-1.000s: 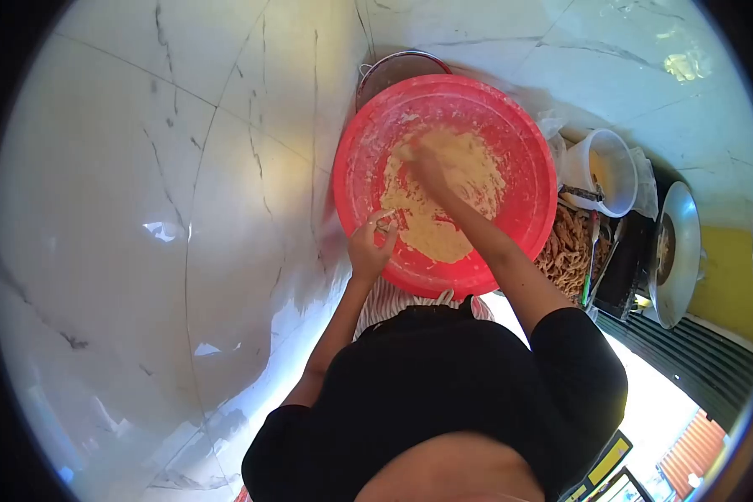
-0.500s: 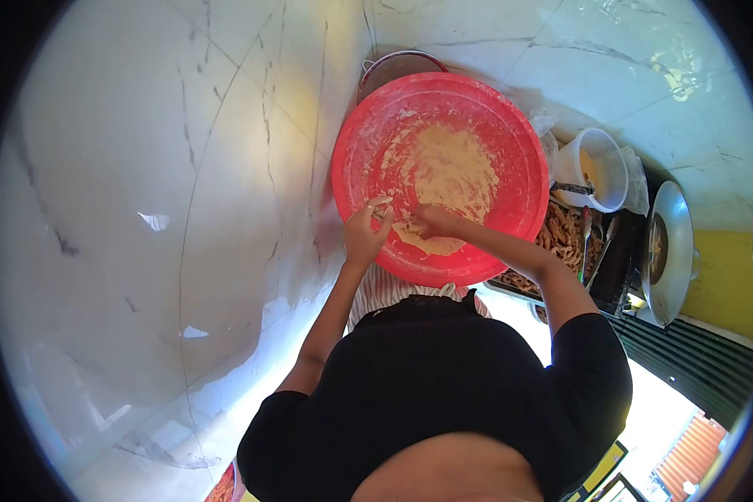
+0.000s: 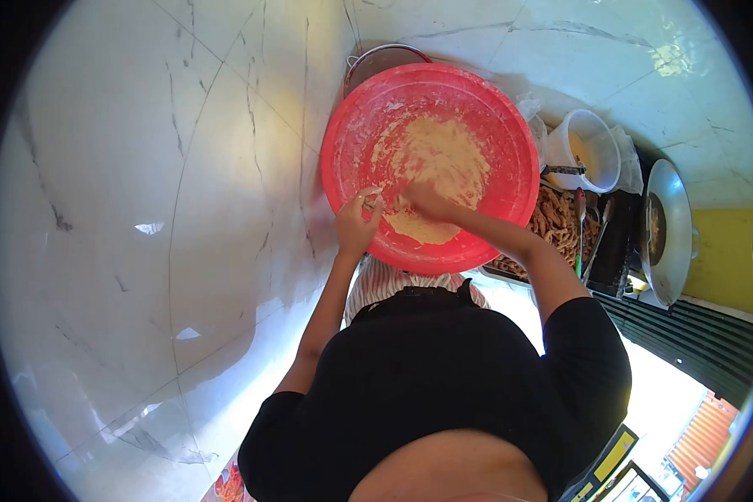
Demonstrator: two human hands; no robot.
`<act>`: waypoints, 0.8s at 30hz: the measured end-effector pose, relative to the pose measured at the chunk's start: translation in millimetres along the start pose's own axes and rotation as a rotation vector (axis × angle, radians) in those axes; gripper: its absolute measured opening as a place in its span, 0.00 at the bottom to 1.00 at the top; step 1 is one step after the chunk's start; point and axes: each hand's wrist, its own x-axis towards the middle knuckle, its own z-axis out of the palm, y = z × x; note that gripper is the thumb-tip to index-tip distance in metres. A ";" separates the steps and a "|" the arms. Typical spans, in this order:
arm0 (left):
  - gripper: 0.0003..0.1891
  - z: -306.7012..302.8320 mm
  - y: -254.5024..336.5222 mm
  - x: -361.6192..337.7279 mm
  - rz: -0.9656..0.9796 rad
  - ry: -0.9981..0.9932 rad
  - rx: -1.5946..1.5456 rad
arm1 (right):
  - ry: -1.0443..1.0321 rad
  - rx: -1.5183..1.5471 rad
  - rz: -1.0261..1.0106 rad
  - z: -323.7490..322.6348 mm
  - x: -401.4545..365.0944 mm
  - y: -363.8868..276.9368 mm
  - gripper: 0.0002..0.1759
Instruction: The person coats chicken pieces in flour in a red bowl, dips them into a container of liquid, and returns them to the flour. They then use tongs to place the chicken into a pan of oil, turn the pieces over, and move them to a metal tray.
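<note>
A wide red plastic basin [image 3: 514,197] holds a layer of pale yellow, flour-like powder [image 3: 443,159], with traces smeared on its wall. At the basin's near left side, my left hand [image 3: 357,226] is closed, its floury fingertips curled together over the inside of the rim. What those fingers hold, if anything, is too small to make out. My right hand [image 3: 427,202] is down in the basin at the near edge of the powder, close to my left hand. Motion blurs its fingers, so their shape cannot be told.
Right of the basin are a tray of brown fried strips [image 3: 554,222], tongs [image 3: 581,234] with a green part, and a clear plastic tub [image 3: 592,151] with yellowish contents. Farther right stands a large metal wok [image 3: 673,234]. A marble-patterned wall [image 3: 226,167] rises close on the left.
My right hand has shifted slightly up and left inside the basin and is more blurred. My left hand stays at the near left rim. The whole view has shifted a little.
</note>
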 end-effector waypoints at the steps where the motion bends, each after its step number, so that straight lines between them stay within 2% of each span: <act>1: 0.12 0.4 -0.1 -0.2 0.010 0.008 0.008 | -0.015 -0.291 -0.170 11.7 -15.4 -5.5 0.14; 2: 0.12 0.5 -0.4 -0.1 0.021 0.018 0.017 | -0.017 -0.290 -0.173 13.9 -25.1 -12.9 0.14; 4: 0.12 0.5 -0.2 0.1 0.020 0.028 0.000 | -0.225 -0.376 -0.146 7.3 -40.2 -27.2 0.24; 5: 0.12 1.1 0.3 -0.2 0.021 0.035 -0.021 | -0.226 -0.375 -0.146 -0.5 -42.8 -30.5 0.24; 7: 0.12 2.4 -0.3 0.0 0.013 0.030 -0.022 | -0.491 -0.096 0.060 -17.7 -44.1 -35.1 0.29; 8: 0.12 2.5 -1.0 -0.3 0.004 0.025 -0.022 | -0.490 -0.096 0.059 -24.9 -48.0 -42.0 0.29; 10: 0.12 4.2 -0.4 0.1 0.009 0.036 -0.015 | -0.625 -0.275 0.106 -41.7 -53.3 -69.3 0.31; 11: 0.12 5.2 -0.7 0.7 0.015 0.049 -0.014 | -0.624 -0.282 0.106 -37.7 -56.1 -65.5 0.31; 13: 0.11 3.7 -1.3 -1.6 0.012 0.039 -0.019 | -0.568 -0.304 0.271 -23.2 -60.1 -61.0 0.32; 14: 0.11 3.4 -1.3 -0.8 0.013 0.031 -0.029 | -0.565 -0.299 0.274 -19.5 -60.1 -56.7 0.32; 16: 0.11 1.9 1.5 0.9 0.009 0.027 -0.033 | -0.594 -0.234 0.475 -20.6 -52.8 -67.1 0.27; 17: 0.12 1.6 3.0 1.2 0.000 0.028 -0.038 | -0.592 -0.231 0.480 -23.1 -48.8 -71.1 0.27; 19: 0.11 1.2 2.1 1.8 0.001 0.023 -0.028 | -0.710 -0.085 0.661 -47.3 -31.4 -99.9 0.21; 20: 0.11 1.1 1.9 1.9 0.000 0.021 -0.017 | -0.707 -0.084 0.664 -50.5 -28.4 -93.4 0.21; 22: 0.10 1.1 1.2 1.3 0.026 0.030 -0.018 | -0.642 0.135 0.489 -53.4 -18.3 -70.3 0.20; 24: 0.10 1.2 0.4 2.3 0.053 0.042 -0.018 | -0.615 0.102 0.489 -57.8 -6.8 -52.6 0.22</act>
